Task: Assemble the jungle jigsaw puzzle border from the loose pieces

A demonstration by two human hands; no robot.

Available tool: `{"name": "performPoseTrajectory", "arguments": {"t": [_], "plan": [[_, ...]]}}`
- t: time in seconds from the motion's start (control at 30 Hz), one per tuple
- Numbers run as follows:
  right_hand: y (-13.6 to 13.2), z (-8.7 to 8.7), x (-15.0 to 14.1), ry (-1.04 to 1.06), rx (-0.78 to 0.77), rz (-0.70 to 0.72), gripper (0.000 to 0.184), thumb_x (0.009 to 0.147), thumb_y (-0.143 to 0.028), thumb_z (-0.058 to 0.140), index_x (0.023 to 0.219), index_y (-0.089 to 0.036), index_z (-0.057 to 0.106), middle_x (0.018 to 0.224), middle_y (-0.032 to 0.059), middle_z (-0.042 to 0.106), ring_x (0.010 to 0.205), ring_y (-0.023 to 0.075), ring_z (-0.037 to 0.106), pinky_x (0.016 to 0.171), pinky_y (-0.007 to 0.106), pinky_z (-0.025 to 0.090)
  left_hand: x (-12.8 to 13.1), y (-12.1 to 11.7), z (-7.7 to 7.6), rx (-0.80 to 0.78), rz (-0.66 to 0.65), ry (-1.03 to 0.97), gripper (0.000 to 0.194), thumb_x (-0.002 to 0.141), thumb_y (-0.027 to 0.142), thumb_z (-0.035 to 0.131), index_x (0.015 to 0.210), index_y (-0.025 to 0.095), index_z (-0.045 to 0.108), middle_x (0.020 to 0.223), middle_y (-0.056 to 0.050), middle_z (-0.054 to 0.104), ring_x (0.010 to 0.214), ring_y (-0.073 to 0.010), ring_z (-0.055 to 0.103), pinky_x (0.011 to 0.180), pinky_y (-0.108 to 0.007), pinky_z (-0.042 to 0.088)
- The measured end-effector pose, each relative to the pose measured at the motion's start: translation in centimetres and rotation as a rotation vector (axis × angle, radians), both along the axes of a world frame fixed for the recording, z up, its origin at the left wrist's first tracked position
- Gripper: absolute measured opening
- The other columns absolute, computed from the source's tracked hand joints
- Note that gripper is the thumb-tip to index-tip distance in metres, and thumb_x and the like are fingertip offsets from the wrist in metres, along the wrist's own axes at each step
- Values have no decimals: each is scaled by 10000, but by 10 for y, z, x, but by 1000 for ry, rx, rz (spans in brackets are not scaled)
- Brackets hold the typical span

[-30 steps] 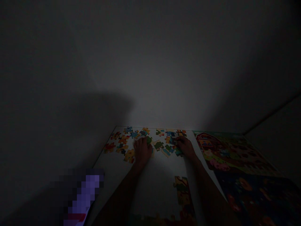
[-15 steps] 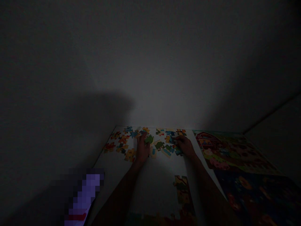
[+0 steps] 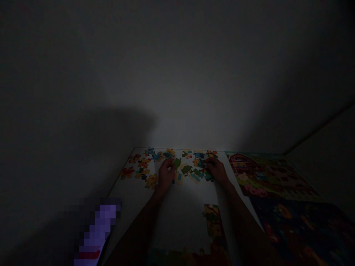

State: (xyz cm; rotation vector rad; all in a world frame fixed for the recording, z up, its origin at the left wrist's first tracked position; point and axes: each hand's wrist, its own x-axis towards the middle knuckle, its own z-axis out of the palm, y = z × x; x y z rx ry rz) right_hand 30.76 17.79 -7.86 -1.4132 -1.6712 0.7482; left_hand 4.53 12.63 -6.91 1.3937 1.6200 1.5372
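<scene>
The left hand (image 3: 165,174) reaches forward with its fingers curled and the thumb turned inward. Its grip is narrow, with thumb and fingertips at the edge of a green, knobbed jigsaw piece (image 3: 177,162); in this dim light I cannot tell whether they pinch it. The right hand (image 3: 216,170) bends in from the other side, knuckles up, its fingertips drawn close together over a dark blue-green jigsaw piece (image 3: 201,163); whether that grip holds anything is too dark to tell. Both forearms stretch up from the lower edge, set apart and slanting.

Beneath them is a smooth white desk (image 3: 181,210). Its far edge lies along a plain, pale wall (image 3: 194,92), where soft shadows spread left and right.

The green piece lies just right of the left grip, between the two hands. A loose cluster of orange, yellow and blue jigsaw pieces (image 3: 143,162) lies left of the left hand. Nearer the body, a joined strip of brown and green jigsaw pieces (image 3: 213,223) runs down between the forearms. Right of the right hand lies a colourful farm picture with a red barn (image 3: 266,173), and nearer, a dark blue picture (image 3: 294,225).
</scene>
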Motion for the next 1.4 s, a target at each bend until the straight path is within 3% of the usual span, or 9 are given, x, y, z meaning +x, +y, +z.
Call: {"name": "performPoseTrajectory", "arguments": {"t": [0.17, 0.33, 0.43, 0.53, 0.67, 0.83, 1.03, 1.2, 1.4], "plan": [[-5, 15, -14, 106, 4, 44, 208, 712, -352, 583, 829, -202, 667, 867, 55, 676, 821, 215, 622, 702, 334, 533, 4, -1, 5, 3, -21, -69, 221, 759, 402, 681, 784, 211, 572, 760, 12, 647, 749, -155, 664, 731, -275, 538], [-10, 31, -36, 268, -98, 282, 300, 740, -406, 671, 949, -193, 637, 889, 30, 653, 788, 170, 598, 736, 317, 516, 6, -1, 7, -25, -107, -108, 308, 714, 466, 708, 713, 210, 538, 684, 37, 590, 661, -127, 611, 665, -245, 512], [-14, 33, -49, 312, -152, 418, 394, 745, -413, 712, 1059, -197, 616, 976, 44, 650, 825, 163, 608, 748, 306, 514, 6, 1, 5, -47, -159, -107, 349, 693, 504, 715, 689, 207, 532, 654, 36, 593, 635, -128, 604, 629, -240, 498], [-16, 28, -60, 314, -189, 481, 433, 742, -402, 729, 1103, -200, 601, 914, 32, 656, 804, 162, 612, 719, 292, 506, 6, 1, 4, -66, -194, -78, 360, 687, 508, 722, 671, 204, 531, 629, 35, 600, 613, -129, 605, 593, -232, 484], [-17, 22, -63, 369, -221, 452, 380, 759, -448, 709, 1026, -198, 608, 797, -3, 645, 739, 152, 597, 681, 273, 488, 6, -2, 5, -81, -252, -16, 323, 721, 491, 703, 688, 203, 561, 658, 22, 648, 645, -143, 643, 599, -236, 502], [-14, 26, -51, 325, -195, 409, 375, 802, -520, 648, 969, -184, 647, 857, 26, 671, 780, 172, 605, 709, 287, 485, 10, -3, 6, -77, -334, 93, 252, 810, 444, 636, 736, 204, 645, 716, -3, 710, 703, -160, 683, 651, -252, 523], [-17, 36, -30, 325, -145, 218, 455, 812, -612, 590, 1014, -209, 656, 879, 41, 666, 765, 190, 602, 674, 307, 504, 14, -4, 7, 11, -450, 267, 171, 849, 341, 629, 826, 219, 747, 853, -39, 764, 811, -182, 698, 790, -296, 530], [-49, 38, -3, 327, -112, 90, 467, 842, -600, 575, 1131, -240, 643, 1059, 62, 685, 948, 215, 635, 797, 335, 523, 15, -2, 3, 194, -556, 513, 138, 864, 244, 631, 917, 242, 759, 942, -30, 772, 919, -181, 698, 893, -323, 518], [-98, 40, 24, 286, -233, 69, 498, 812, -620, 627, 1121, -230, 656, 1071, 77, 714, 955, 238, 643, 801, 346, 533, 16, 4, -9, 237, -509, 606, 174, 863, 178, 614, 942, 242, 756, 1019, -42, 762, 988, -204, 689, 951, -398, 510]]}}
